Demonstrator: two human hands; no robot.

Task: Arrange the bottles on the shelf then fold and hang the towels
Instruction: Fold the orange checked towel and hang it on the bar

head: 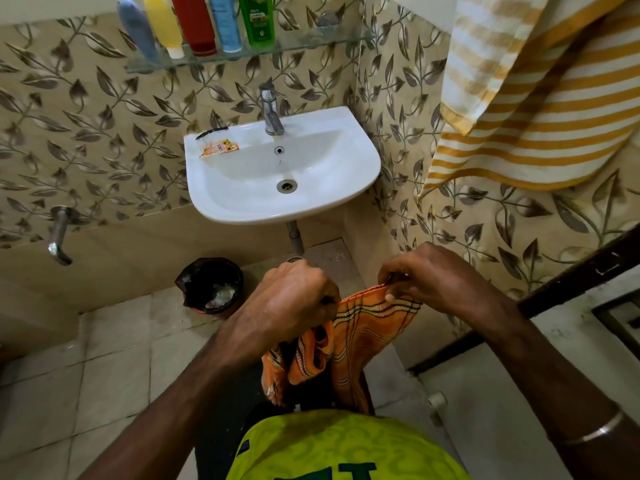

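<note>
1. The orange checked towel (360,327) hangs in front of the person's waist, below the sink (360,168), held up by its top edge between both hands
2. The left hand (294,299) is curled around one end of that edge, with loose folds bunched under it; the right hand (433,275) pinches the other end between thumb and fingertips
3. The step in hand looks like finding the corners and opening the towel flat before the first fold
4. To do it well, I would work the left grip along the hem until it reaches the true corner, letting the bunched cloth drop free
5. Then draw the hands apart until the top edge is taut and level, so the checks run straight
6. Bring corner to corner, and match the hems before smoothing the crease
7. The bottles (194,26) already stand in a row on the glass shelf (311,43), and a striped yellow towel (540,109) already hangs at the upper right, so this towel likely belongs beside it
8. Keep the hanging end off the floor
</note>
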